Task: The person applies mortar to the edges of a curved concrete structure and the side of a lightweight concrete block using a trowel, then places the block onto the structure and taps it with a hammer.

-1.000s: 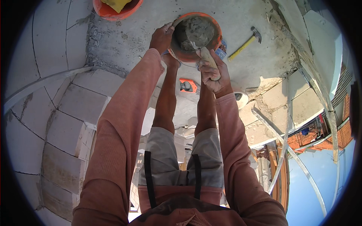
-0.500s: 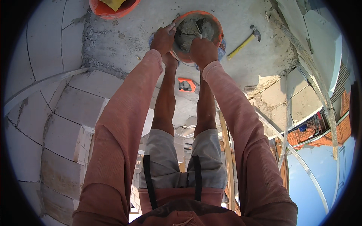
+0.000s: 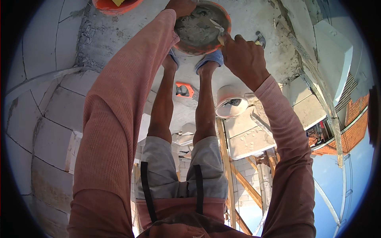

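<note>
My left hand (image 3: 182, 8) grips the upper left rim of an orange bucket (image 3: 226, 28) holding wet grey mortar (image 3: 194, 31). My right hand (image 3: 246, 59) is closed on the handle of a trowel (image 3: 217, 25) at the bucket's right side, its metal blade lying over the mortar. The bucket stands on the concrete just beyond my feet in blue sandals (image 3: 212, 59). A hammer (image 3: 260, 39) lies behind my right hand, mostly hidden. An orange-handled tool (image 3: 183, 90) lies between my legs.
A second orange bucket (image 3: 113, 8) with something yellow sits upper left. A white bucket (image 3: 231, 107) stands by my right leg. Pale block walls (image 3: 53, 146) line the left; metal channels (image 3: 313, 71) and timber poles (image 3: 244, 182) are on the right, with roofs and sky beyond.
The bucket and my left hand now appear higher in the view. My right hand has moved right, bringing the trowel blade toward the bucket's right side. The white bucket shows more fully.
</note>
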Demonstrator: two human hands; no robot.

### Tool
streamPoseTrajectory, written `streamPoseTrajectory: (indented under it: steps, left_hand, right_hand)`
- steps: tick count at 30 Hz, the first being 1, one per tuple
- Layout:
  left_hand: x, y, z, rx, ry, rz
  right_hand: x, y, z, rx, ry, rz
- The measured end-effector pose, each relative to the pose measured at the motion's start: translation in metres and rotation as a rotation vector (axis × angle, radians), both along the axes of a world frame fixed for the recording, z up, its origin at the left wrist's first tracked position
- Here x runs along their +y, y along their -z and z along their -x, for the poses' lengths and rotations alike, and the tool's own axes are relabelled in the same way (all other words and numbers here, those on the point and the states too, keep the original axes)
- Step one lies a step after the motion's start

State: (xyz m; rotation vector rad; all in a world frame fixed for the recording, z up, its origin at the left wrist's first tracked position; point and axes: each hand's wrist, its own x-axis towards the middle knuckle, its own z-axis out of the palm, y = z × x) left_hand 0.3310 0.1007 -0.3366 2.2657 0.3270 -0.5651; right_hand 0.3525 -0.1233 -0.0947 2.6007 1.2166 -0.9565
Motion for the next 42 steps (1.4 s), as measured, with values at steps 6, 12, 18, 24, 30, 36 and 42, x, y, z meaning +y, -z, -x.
streamPoseTrajectory:
  steps: [6, 12, 18, 24, 30, 36, 42]
  left_hand:
    - [0.018, 0.025, 0.014, -0.115, 0.365, -0.305]
    - [0.029, -0.044, 0.153, 0.547, -0.696, 0.544]
    - [-0.021, -0.043, 0.175, 0.608, -0.939, 0.832]
    - [-0.032, -0.066, 0.164, 0.511, -1.103, 0.838]
    - [-0.022, -0.076, 0.142, 0.487, -1.153, 0.845]
    - [-0.014, -0.071, 0.113, 0.348, -0.964, 0.805]
    - [-0.013, -0.068, 0.089, 0.08, -0.728, 0.681]
  right_hand:
    - [0.034, 0.059, -0.053, 0.0, -0.191, 0.239]
    - [-0.014, 0.149, 0.008, 0.375, 0.137, 0.324]
    - [-0.022, 0.126, 0.064, 1.254, 1.608, 0.049]
    - [0.029, 0.117, 0.085, 1.796, 2.269, -0.29]
    - [0.002, 0.088, 0.026, 2.217, 2.069, -0.529]
    - [-0.005, 0.066, -0.044, 0.964, 0.984, 0.12]
    - [0.002, 0.111, 0.025, 0.264, 0.395, 0.299]
